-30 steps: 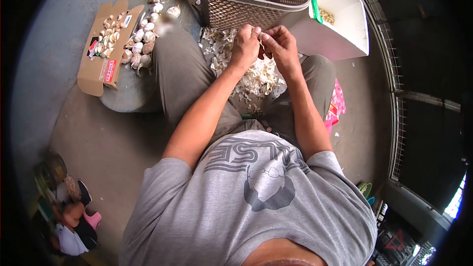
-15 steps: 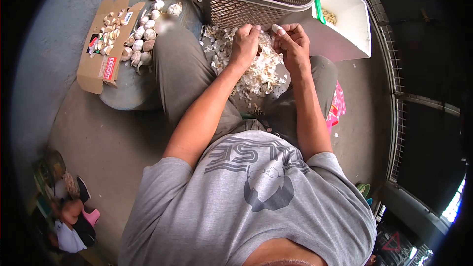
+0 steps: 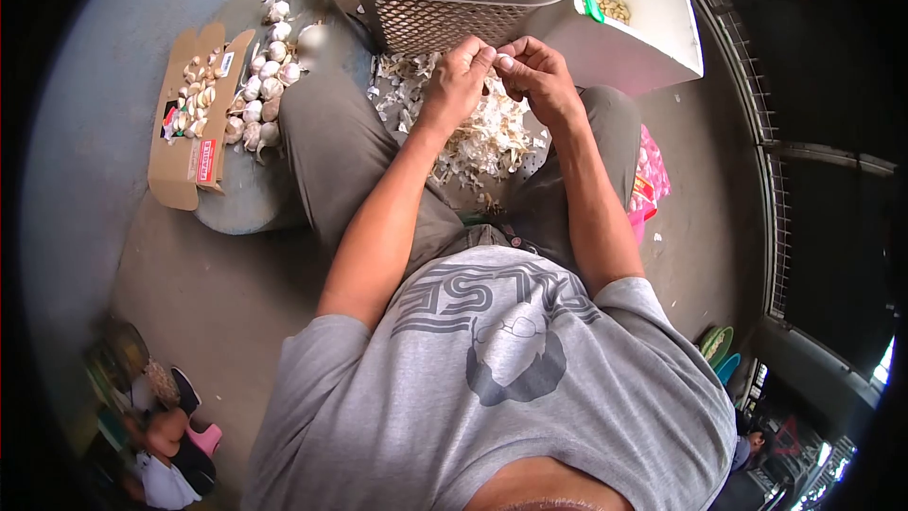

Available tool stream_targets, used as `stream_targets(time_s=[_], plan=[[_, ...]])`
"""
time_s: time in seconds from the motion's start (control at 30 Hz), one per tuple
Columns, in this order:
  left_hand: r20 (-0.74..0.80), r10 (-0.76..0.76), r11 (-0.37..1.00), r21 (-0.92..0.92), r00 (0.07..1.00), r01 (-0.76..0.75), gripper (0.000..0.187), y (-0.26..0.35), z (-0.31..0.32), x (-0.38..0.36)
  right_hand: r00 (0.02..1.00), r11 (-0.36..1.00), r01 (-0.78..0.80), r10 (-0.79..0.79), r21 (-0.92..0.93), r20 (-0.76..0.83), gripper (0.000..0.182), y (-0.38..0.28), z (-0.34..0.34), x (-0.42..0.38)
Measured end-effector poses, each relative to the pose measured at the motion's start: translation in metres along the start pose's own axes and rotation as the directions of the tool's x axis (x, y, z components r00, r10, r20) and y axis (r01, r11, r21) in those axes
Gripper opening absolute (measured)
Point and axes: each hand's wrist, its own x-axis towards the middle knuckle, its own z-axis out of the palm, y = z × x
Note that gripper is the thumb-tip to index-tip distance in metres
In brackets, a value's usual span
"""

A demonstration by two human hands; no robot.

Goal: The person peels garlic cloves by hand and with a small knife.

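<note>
My left hand (image 3: 458,83) and my right hand (image 3: 539,80) meet above a heap of garlic skins (image 3: 487,140) between my knees. Fingers and thumbs of both are pinched together at the tips, with something small and pale between them, too small to make out. To the left, several garlic bulbs (image 3: 270,88) lie on a round grey surface (image 3: 248,213). Beside them, loose cloves (image 3: 200,95) rest on an opened cardboard box (image 3: 176,167).
A perforated basket (image 3: 445,24) stands just beyond my hands. Right of it is a white container (image 3: 653,47) with cloves inside and a green item on its rim. A pink bag (image 3: 650,175) lies by my right knee. Another person (image 3: 170,435) is at lower left.
My hands have come together, fingertips now meeting; before, they were apart, with a whitish piece at the right fingers. The view has shifted slightly, moving the basket and container up and left.
</note>
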Motion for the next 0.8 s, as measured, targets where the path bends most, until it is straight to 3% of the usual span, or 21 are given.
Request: stream_targets(time_s=[0.07,0.2,0.3,0.4,0.53,0.57,0.67,0.7,0.8], plan=[[0.013,0.045,0.988,0.150,0.999,-0.046,0.031,0.004,0.001,-0.002,1.000,1.000,0.013,-0.013,-0.018,0.011,0.017,0.002,-0.002,-0.001],[0.101,-0.090,0.993,0.082,0.991,0.082,0.037,0.002,0.001,-0.001,1.000,0.986,-0.001,0.003,-0.169,0.010,0.019,0.003,-0.006,-0.002],[0.066,-0.019,0.993,0.120,0.998,0.011,0.037,-0.003,0.002,-0.005,0.999,0.943,0.038,-0.039,-0.332,0.002,0.020,0.005,-0.003,-0.003],[0.004,-0.113,0.991,0.065,0.994,0.113,0.037,-0.003,0.009,-0.013,0.999,0.843,0.047,-0.053,-0.535,0.004,0.022,0.004,0.000,-0.004],[-0.152,-0.171,0.984,-0.074,0.973,0.162,0.024,-0.006,0.022,-0.015,0.995,0.965,0.003,-0.028,-0.262,-0.091,0.020,0.006,-0.002,0.002],[-0.147,-0.138,0.989,0.029,0.979,0.144,0.016,-0.013,0.020,-0.014,0.993,0.994,0.048,-0.057,-0.098,-0.101,0.017,0.010,-0.006,0.005],[-0.135,-0.153,0.988,-0.021,0.979,0.152,0.015,-0.009,0.012,-0.009,0.990,1.000,0.022,-0.021,0.008,-0.138,0.018,0.008,-0.013,0.008],[-0.171,-0.091,0.991,-0.108,0.981,0.073,0.012,-0.007,0.012,-0.005,0.993,1.000,0.002,-0.004,-0.012,-0.115,0.016,0.005,-0.011,0.007],[-0.113,-0.111,0.950,-0.305,0.987,0.072,0.008,-0.004,0.012,-0.006,0.998,0.999,-0.031,0.032,0.013,-0.045,0.016,0.005,-0.002,0.003]])
